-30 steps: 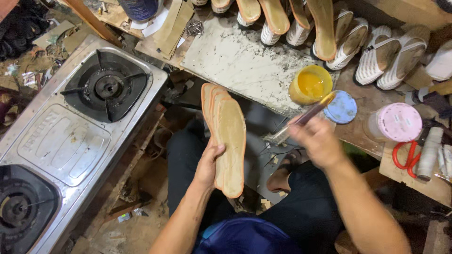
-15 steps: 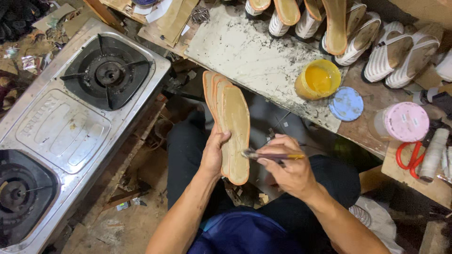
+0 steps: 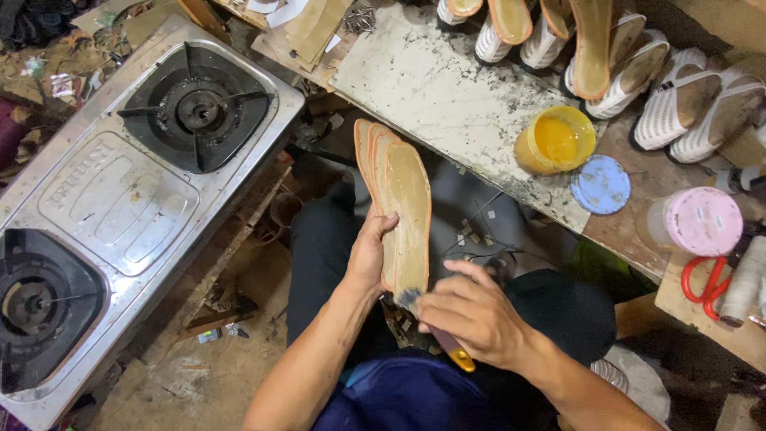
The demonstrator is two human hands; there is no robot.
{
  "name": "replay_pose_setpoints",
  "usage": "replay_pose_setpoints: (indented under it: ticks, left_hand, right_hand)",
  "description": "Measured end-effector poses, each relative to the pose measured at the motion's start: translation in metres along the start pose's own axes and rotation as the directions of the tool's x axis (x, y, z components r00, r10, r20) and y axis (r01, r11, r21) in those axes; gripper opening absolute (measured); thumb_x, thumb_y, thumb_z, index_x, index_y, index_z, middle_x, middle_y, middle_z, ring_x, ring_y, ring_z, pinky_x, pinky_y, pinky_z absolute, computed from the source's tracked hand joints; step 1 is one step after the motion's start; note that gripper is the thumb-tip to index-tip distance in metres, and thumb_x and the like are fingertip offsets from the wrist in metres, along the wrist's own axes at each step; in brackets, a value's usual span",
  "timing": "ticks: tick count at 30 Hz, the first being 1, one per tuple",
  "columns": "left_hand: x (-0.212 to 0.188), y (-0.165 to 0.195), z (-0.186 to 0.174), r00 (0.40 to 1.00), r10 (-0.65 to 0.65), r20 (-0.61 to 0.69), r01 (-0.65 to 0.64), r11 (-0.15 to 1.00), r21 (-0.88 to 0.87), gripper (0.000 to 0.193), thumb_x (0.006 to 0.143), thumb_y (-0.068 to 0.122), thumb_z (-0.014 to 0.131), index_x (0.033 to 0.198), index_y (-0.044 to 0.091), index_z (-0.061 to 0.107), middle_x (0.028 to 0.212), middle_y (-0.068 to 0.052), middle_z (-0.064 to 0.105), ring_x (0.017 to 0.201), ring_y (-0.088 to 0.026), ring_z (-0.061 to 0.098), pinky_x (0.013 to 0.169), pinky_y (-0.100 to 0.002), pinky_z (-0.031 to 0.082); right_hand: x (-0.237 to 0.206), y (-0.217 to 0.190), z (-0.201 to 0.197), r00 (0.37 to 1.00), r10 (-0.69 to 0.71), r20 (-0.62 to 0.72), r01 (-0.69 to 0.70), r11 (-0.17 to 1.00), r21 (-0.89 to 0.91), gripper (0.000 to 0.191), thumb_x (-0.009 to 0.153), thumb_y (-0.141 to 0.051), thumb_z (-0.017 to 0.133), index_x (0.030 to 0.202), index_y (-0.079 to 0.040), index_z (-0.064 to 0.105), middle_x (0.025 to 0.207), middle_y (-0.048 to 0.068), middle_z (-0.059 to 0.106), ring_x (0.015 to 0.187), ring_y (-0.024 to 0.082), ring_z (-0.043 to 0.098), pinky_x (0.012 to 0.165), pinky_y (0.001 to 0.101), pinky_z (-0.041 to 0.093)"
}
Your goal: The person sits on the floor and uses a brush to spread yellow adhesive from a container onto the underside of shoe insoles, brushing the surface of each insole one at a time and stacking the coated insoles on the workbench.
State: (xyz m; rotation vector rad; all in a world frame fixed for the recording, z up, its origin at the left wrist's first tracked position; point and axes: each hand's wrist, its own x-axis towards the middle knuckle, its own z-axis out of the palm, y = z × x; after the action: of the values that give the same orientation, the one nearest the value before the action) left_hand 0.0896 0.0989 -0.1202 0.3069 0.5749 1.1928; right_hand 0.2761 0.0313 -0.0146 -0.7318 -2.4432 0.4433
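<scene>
My left hand [image 3: 369, 254] grips a fanned stack of tan shoe insoles [image 3: 397, 191] with orange edges, held upright over my lap. My right hand [image 3: 471, 314] holds a brush with a yellow handle [image 3: 453, 351]; its dark bristles touch the lower end of the front insole. An open yellow tub of glue [image 3: 556, 141] stands on the worn bench beyond the insoles, with its blue lid [image 3: 600, 184] lying beside it.
A steel two-burner gas stove [image 3: 120, 191] fills the left side. Several white strapped sandals and soles [image 3: 638, 72] line the back of the bench [image 3: 431, 80]. At right are a pink-lidded jar [image 3: 696, 222], red scissors [image 3: 702, 279] and a thread spool [image 3: 746, 279].
My right hand left the glue tub and came down to the heel end of the insoles with the brush. The insole stack stayed in my left hand.
</scene>
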Motion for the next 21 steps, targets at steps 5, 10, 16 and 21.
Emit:
replay_pose_setpoints:
  ticks: [5, 10, 16, 21]
  left_hand:
    - [-0.001, 0.004, 0.0, 0.999, 0.028, 0.024, -0.028, 1.0, -0.011, 0.062, 0.096, 0.011, 0.045, 0.157, 0.008, 0.037, 0.135, -0.013, 0.058, 0.111, -0.023, 0.062, 0.093, -0.039, 0.054]
    - [-0.006, 0.002, 0.005, 0.993, 0.088, 0.073, -0.093, 0.993, 0.073, 0.063, 0.094, 0.009, 0.044, 0.157, 0.005, 0.037, 0.138, -0.014, 0.059, 0.115, -0.023, 0.063, 0.097, -0.038, 0.054]
    - [-0.018, -0.008, 0.014, 0.992, 0.003, 0.122, -0.027, 0.981, 0.194, 0.069, 0.091, 0.005, 0.045, 0.16, 0.004, 0.033, 0.148, -0.012, 0.055, 0.128, -0.021, 0.059, 0.109, -0.034, 0.048]
    - [-0.024, -0.006, 0.016, 0.996, -0.007, 0.094, 0.0, 0.998, 0.068, 0.068, 0.091, 0.01, 0.047, 0.158, 0.006, 0.035, 0.144, -0.014, 0.056, 0.123, -0.024, 0.061, 0.105, -0.038, 0.05]
  right_hand:
    - [-0.011, 0.002, -0.018, 0.989, 0.133, -0.059, -0.126, 0.987, 0.1, 0.023, 0.078, -0.017, 0.085, 0.097, -0.01, 0.072, 0.098, 0.0, 0.075, 0.092, 0.02, 0.066, 0.102, 0.0477, 0.048]
    - [-0.015, -0.008, -0.004, 0.948, 0.286, -0.142, -0.233, 0.923, 0.307, 0.022, 0.078, -0.012, 0.085, 0.097, -0.009, 0.073, 0.097, 0.001, 0.077, 0.09, 0.018, 0.071, 0.103, 0.0465, 0.05]
    - [-0.005, 0.014, 0.005, 0.866, 0.302, -0.397, -0.306, 0.95, 0.056, 0.022, 0.083, -0.009, 0.084, 0.102, -0.007, 0.071, 0.1, 0.005, 0.074, 0.095, 0.024, 0.068, 0.09, 0.0412, 0.052]
    - [-0.006, 0.016, 0.004, 0.928, 0.166, -0.335, -0.183, 0.983, -0.021, 0.025, 0.083, -0.011, 0.084, 0.103, -0.008, 0.07, 0.104, 0.005, 0.077, 0.092, 0.02, 0.07, 0.099, 0.0461, 0.049]
